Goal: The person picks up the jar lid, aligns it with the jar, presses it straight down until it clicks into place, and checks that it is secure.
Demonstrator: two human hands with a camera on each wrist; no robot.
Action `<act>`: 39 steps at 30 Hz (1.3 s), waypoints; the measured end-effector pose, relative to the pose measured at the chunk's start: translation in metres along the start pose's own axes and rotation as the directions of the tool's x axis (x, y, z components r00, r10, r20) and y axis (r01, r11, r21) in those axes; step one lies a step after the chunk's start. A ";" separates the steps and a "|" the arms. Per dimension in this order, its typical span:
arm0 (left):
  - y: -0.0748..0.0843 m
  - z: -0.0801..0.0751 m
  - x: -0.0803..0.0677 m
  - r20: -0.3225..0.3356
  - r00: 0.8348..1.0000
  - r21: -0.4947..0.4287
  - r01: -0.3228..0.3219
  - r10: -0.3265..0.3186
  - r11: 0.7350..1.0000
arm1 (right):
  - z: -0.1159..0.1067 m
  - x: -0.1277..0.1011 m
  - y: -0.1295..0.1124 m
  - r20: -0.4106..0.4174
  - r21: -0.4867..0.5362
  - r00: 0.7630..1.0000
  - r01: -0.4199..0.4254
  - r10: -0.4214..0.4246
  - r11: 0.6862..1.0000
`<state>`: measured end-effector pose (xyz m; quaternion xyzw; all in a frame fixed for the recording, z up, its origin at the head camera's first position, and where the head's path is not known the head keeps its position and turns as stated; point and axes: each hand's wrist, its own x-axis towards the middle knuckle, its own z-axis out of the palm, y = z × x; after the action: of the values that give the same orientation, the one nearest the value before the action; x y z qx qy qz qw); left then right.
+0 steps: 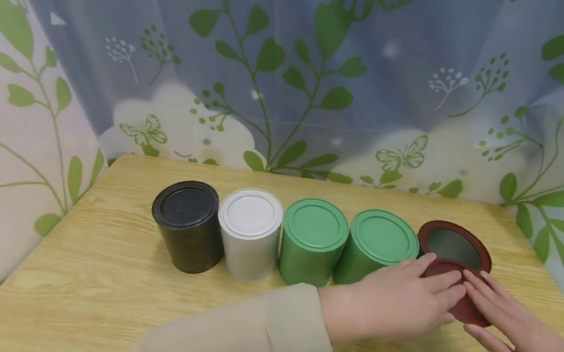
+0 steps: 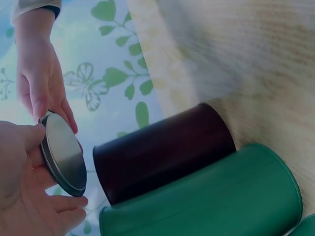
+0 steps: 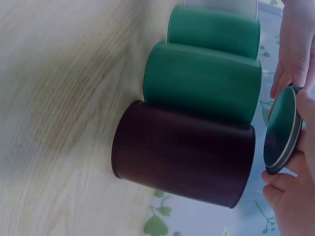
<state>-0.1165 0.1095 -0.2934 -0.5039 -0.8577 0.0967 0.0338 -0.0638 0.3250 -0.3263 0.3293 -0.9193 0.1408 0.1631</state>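
Note:
A dark red can stands open at the right end of a row of cans on the wooden table. Its dark red lid is held tilted just in front of it. My left hand, in a beige sleeve, reaches across from the left and pinches the lid's near-left edge. My right hand grips the lid from the right. The wrist views show the lid on edge with its grey inside showing, fingers of both hands on its rim, a little apart from the can.
Left of the red can stand two green cans, a white can and a black can, all lidded and touching. A leaf-patterned curtain hangs behind and to the left of the table.

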 end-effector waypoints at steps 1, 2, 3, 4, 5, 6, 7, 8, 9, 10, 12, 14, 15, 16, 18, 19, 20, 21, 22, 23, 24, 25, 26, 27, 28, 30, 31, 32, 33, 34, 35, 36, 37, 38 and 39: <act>-0.001 0.000 0.002 0.014 1.000 -0.013 0.001 -0.001 1.000 | 0.000 0.000 0.002 -0.001 0.000 1.000 -0.003 0.003 1.000; -0.002 0.000 0.005 0.030 1.000 -0.029 0.004 -0.003 1.000 | 0.000 0.000 0.003 0.001 -0.004 1.000 -0.010 0.010 1.000; -0.003 0.000 0.007 0.049 0.999 -0.044 0.008 -0.005 0.999 | -0.001 0.001 0.004 0.006 -0.009 1.000 -0.019 0.019 1.000; -0.004 0.000 0.008 0.063 0.998 -0.054 0.007 -0.003 0.999 | 0.000 0.001 0.005 0.009 -0.020 1.000 -0.028 0.028 0.999; -0.005 0.001 0.010 0.079 0.997 -0.064 0.009 -0.004 0.998 | 0.000 0.000 0.006 0.011 -0.029 0.999 -0.033 0.033 0.999; -0.005 0.001 0.012 0.092 0.996 -0.069 0.011 -0.004 0.998 | 0.000 0.000 0.007 0.015 -0.040 0.999 -0.040 0.041 0.998; -0.005 0.002 0.013 0.105 0.994 -0.080 0.013 -0.005 0.997 | 0.001 0.000 0.008 0.019 -0.046 0.999 -0.048 0.049 0.998; -0.006 0.003 0.015 0.116 0.993 -0.088 0.015 -0.005 0.996 | 0.001 0.000 0.009 0.020 -0.052 0.998 -0.056 0.057 0.997; -0.006 0.003 0.016 0.121 0.993 -0.094 0.016 -0.005 0.995 | 0.002 -0.001 0.009 0.020 -0.055 0.998 -0.059 0.060 0.997; -0.007 0.004 0.017 0.128 0.992 -0.101 0.019 -0.005 0.995 | 0.003 -0.001 0.010 0.021 -0.060 0.998 -0.064 0.066 0.996; -0.007 0.005 0.019 0.144 0.990 -0.114 0.022 -0.006 0.993 | 0.004 -0.002 0.012 0.030 -0.058 0.997 -0.076 0.078 0.995; -0.008 0.006 0.021 0.157 0.988 -0.113 0.026 -0.008 0.993 | 0.005 -0.002 0.013 0.048 -0.054 0.995 -0.089 0.092 0.995; -0.008 0.006 0.022 0.164 0.986 -0.102 0.028 -0.011 0.994 | 0.005 -0.002 0.014 0.057 -0.057 0.993 -0.097 0.100 0.994; -0.008 0.006 0.024 0.172 0.985 -0.088 0.033 -0.017 0.996 | 0.005 -0.001 0.015 0.065 -0.065 0.992 -0.107 0.111 0.992; -0.009 0.005 0.026 0.179 0.983 -0.057 0.048 -0.037 0.997 | 0.004 0.000 0.016 0.080 -0.073 0.988 -0.125 0.131 0.989; -0.010 0.004 0.028 0.183 0.982 -0.045 0.060 -0.050 0.997 | 0.004 0.002 0.017 0.082 -0.082 0.987 -0.134 0.140 0.988; -0.010 0.003 0.029 0.187 0.980 -0.035 0.070 -0.062 0.997 | 0.004 0.003 0.018 0.085 -0.086 0.985 -0.141 0.148 0.986; -0.010 0.003 0.031 0.187 0.980 -0.026 0.081 -0.075 0.996 | 0.003 0.005 0.019 0.091 -0.091 0.983 -0.152 0.160 0.984; -0.011 0.002 0.032 0.187 0.979 -0.025 0.092 -0.086 0.995 | 0.003 0.006 0.021 0.095 -0.089 0.982 -0.155 0.163 0.984; -0.011 0.002 0.033 0.183 0.979 -0.027 0.100 -0.094 0.995 | 0.003 0.007 0.022 0.101 -0.085 0.980 -0.162 0.170 0.983; -0.012 0.001 0.035 0.185 0.978 -0.032 0.109 -0.101 0.994 | 0.003 0.009 0.024 0.109 -0.085 0.977 -0.173 0.182 0.981; -0.012 0.001 0.036 0.184 0.977 -0.037 0.115 -0.106 0.993 | 0.003 0.010 0.025 0.119 -0.082 0.974 -0.185 0.194 0.979; -0.013 0.001 0.037 0.186 0.977 -0.042 0.119 -0.109 0.992 | 0.003 0.011 0.027 0.136 -0.074 0.968 -0.204 0.213 0.976; -0.015 0.001 0.039 0.184 0.976 -0.049 0.124 -0.113 0.991 | 0.003 0.011 0.028 0.149 -0.070 0.961 -0.225 0.234 0.972; -0.016 0.001 0.040 0.189 0.975 -0.059 0.131 -0.118 0.990 | 0.003 0.012 0.030 0.156 -0.068 0.957 -0.237 0.245 0.969; -0.018 0.002 0.042 0.197 0.972 -0.080 0.145 -0.127 0.986 | 0.004 0.014 0.031 0.172 -0.068 0.948 -0.262 0.270 0.963; -0.019 0.002 0.044 0.202 0.971 -0.092 0.152 -0.131 0.984 | 0.004 0.015 0.032 0.177 -0.060 0.945 -0.269 0.276 0.961; -0.021 0.002 0.045 0.206 0.969 -0.102 0.159 -0.135 0.982 | 0.005 0.015 0.033 0.177 -0.056 0.945 -0.270 0.276 0.961; -0.021 0.003 0.046 0.210 0.968 -0.111 0.165 -0.139 0.980 | 0.006 0.016 0.033 0.175 -0.055 0.946 -0.268 0.274 0.962; -0.022 0.004 0.047 0.215 0.966 -0.117 0.169 -0.141 0.979 | 0.006 0.017 0.034 0.172 -0.057 0.948 -0.262 0.268 0.963; -0.023 0.004 0.048 0.218 0.965 -0.122 0.173 -0.143 0.977 | 0.007 0.017 0.034 0.168 -0.057 0.950 -0.259 0.265 0.964; -0.023 0.005 0.049 0.219 0.965 -0.126 0.176 -0.146 0.976 | 0.007 0.018 0.035 0.167 -0.055 0.949 -0.261 0.267 0.964; -0.024 0.005 0.050 0.220 0.964 -0.129 0.180 -0.149 0.975 | 0.007 0.019 0.036 0.166 -0.055 0.949 -0.263 0.268 0.963; -0.025 0.005 0.052 0.223 0.963 -0.127 0.182 -0.151 0.975 | 0.007 0.020 0.036 0.167 -0.057 0.949 -0.263 0.268 0.963; -0.026 0.005 0.053 0.225 0.962 -0.125 0.185 -0.154 0.975 | 0.007 0.022 0.037 0.168 -0.054 0.949 -0.261 0.266 0.964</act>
<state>-0.1651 0.1427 -0.2955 -0.4164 -0.9010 0.0843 -0.0872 -0.1053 0.3382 -0.3298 0.2119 -0.9679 0.1175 0.0670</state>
